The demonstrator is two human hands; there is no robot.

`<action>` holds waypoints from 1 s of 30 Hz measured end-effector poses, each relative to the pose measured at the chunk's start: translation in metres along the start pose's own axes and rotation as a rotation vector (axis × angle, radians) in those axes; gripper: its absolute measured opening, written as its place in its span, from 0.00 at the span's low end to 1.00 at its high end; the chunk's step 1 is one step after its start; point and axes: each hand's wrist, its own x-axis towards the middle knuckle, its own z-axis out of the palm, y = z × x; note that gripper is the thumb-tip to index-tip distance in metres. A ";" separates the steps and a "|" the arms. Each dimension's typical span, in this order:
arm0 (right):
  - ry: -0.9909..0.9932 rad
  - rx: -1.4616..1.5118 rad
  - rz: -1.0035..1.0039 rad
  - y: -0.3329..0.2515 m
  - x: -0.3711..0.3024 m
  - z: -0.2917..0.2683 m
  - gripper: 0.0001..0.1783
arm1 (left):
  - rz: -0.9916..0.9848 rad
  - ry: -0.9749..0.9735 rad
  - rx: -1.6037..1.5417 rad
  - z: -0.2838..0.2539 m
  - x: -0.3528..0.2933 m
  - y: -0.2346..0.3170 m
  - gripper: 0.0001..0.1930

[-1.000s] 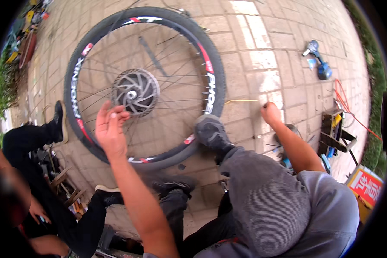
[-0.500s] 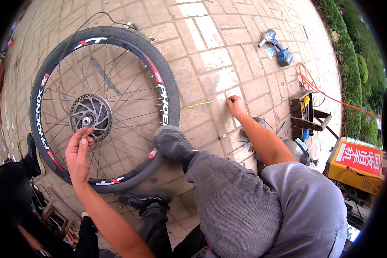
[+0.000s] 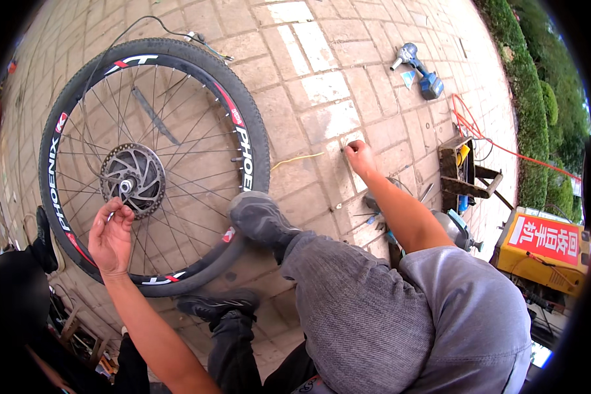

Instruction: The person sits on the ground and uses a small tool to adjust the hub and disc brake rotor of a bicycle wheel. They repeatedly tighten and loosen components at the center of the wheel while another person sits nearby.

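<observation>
A bicycle wheel (image 3: 261,141) with a black knobbly tyre lies flat on the paving at left. A brake disc (image 3: 152,172) surrounds its hub, where a threaded axle end (image 3: 126,186) stands up. Just below that axle end is my left hand (image 3: 111,238), palm turned up, its thumb and fingertips pinched together. Something small and pale may sit between them, too small to name. My right hand (image 3: 359,158) is held closed over the paving, right of the wheel; what it may hold is hidden. My shoe (image 3: 259,217) overlaps the tyre's right edge.
A blue cordless impact wrench (image 3: 418,69) lies at the upper right. Near my right forearm stand an open tool box (image 3: 458,164) and a metal tank (image 3: 448,226). Beyond are an orange hose (image 3: 519,155) and a yellow box (image 3: 538,253). Another person's dark-clothed leg (image 3: 132,361) shows at lower left.
My left hand has drawn slightly down and left from the axle end, its palm turning further up. My right hand stays closed in nearly the same place. The whole view has shifted slightly.
</observation>
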 end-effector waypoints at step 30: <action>-0.475 0.514 -0.672 -0.287 -0.108 0.062 0.10 | 0.455 0.719 0.786 0.051 0.008 -0.045 0.15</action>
